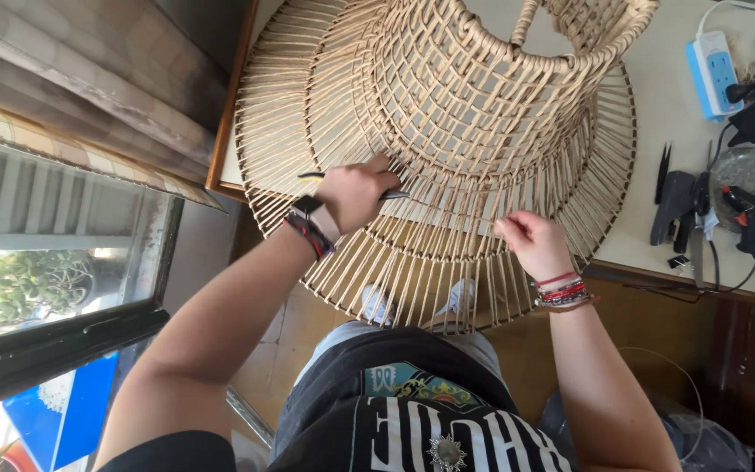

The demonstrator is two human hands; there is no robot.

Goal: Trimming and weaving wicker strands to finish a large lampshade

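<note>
Woven cane frame [465, 131] overhung the worktop [657, 201] edge.
Left hand [356, 194] gripped a metal tool [395, 195] at centre frame; right hand [530, 240] pinched a strand.

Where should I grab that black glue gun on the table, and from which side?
Take the glue gun by its handle, the wider part toward the table's near edge, coming from above on your right hand's side. It lies flat beside the round glass dish, with its cord trailing off, so a top-down grip around the handle looks easiest. Its nozzle end is hard to make out.
</note>
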